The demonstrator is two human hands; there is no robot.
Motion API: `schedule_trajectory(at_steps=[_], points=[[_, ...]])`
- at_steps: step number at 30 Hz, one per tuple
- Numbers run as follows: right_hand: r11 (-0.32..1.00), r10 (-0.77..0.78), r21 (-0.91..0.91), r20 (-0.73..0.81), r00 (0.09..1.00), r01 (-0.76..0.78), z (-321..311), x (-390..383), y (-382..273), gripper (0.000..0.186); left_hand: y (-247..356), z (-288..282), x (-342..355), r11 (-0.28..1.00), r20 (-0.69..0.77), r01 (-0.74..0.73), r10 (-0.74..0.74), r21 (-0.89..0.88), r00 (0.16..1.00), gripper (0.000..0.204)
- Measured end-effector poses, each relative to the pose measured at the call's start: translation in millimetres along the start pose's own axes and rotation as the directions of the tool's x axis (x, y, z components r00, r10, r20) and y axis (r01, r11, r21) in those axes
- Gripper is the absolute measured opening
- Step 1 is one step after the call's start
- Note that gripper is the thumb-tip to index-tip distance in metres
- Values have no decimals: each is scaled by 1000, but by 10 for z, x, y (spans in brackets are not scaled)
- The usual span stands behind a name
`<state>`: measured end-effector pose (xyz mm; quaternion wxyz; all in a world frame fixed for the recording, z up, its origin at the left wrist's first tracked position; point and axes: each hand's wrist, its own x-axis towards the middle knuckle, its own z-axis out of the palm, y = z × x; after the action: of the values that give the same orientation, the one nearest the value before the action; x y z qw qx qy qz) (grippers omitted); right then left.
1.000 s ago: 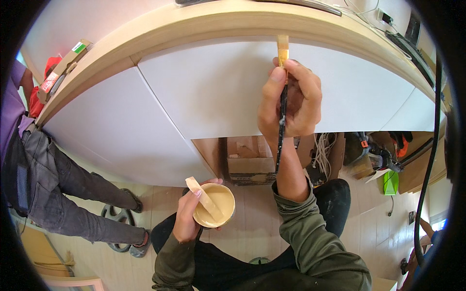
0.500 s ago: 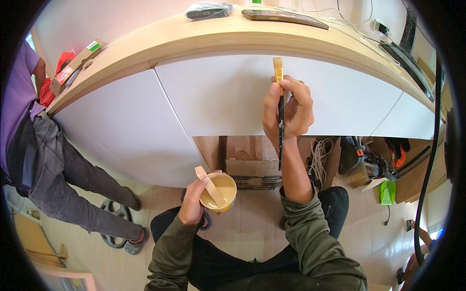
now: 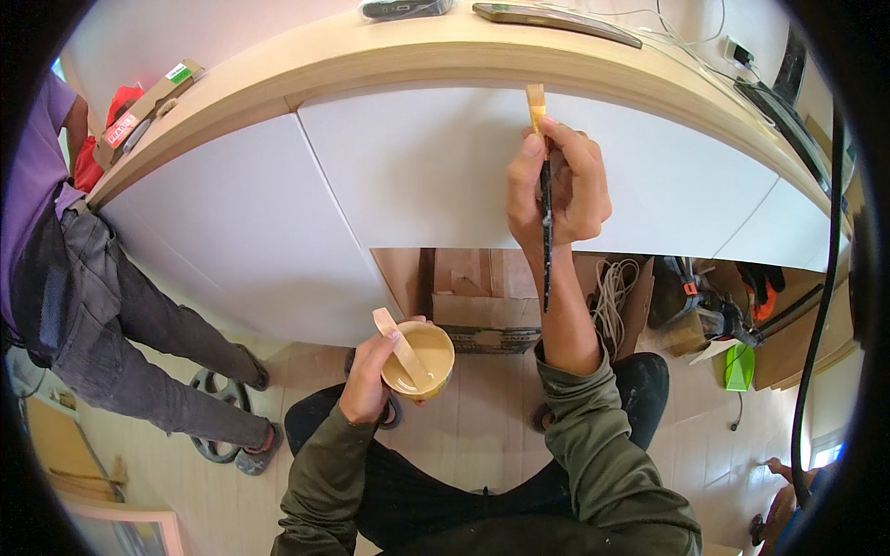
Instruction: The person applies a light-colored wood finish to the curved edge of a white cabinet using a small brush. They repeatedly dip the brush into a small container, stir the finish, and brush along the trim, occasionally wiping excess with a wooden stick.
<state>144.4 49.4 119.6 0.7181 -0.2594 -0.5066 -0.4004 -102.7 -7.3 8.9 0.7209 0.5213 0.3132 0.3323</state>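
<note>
My right hand [image 3: 556, 185] grips a flat paintbrush [image 3: 547, 218] with a dark handle, its yellowish bristles pointing up at the lower edge of the pale wooden countertop [image 3: 389, 65]; whether they touch it I cannot tell. A white cabinet front [image 3: 399, 167] lies behind this hand. My left hand [image 3: 366, 375] holds a paper cup [image 3: 436, 361] of cream paint lower down, with a wooden stick [image 3: 403, 352] standing tilted in it and my thumb by the stick.
A co-worker in purple [image 3: 37, 185] stands at left; another person [image 3: 788, 491] is at lower right. A phone [image 3: 556, 23], cables and a narrow carton [image 3: 139, 116] lie on the countertop. Boxes [image 3: 477, 296] and tools [image 3: 705, 310] fill the opening below. A black cable [image 3: 816, 352] hangs at right.
My right hand with the brush dropped a little below the countertop edge and has risen back toward it. The view has shifted slightly. My left hand still holds the cup and stick.
</note>
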Motion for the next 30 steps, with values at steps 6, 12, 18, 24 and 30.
schedule_trajectory(at_steps=[6,12,18,24,30], points=[[915,330,245,-1,944,-319,-50,38,-100,13,30,33,10,999,-6,20,-20,-38,1000,54],[833,415,394,19,910,-388,-52,76,-73,20,62,53,16,999,24,38,-37,-33,999,55],[840,410,366,53,910,-400,-72,50,-77,17,22,45,31,1000,14,-11,11,8,1000,51],[787,441,393,179,880,-475,-196,101,-158,10,30,41,24,999,15,19,-18,-44,1000,54],[921,10,356,384,923,-158,-289,191,-303,20,42,89,25,1000,44,-3,4,-19,999,51]])
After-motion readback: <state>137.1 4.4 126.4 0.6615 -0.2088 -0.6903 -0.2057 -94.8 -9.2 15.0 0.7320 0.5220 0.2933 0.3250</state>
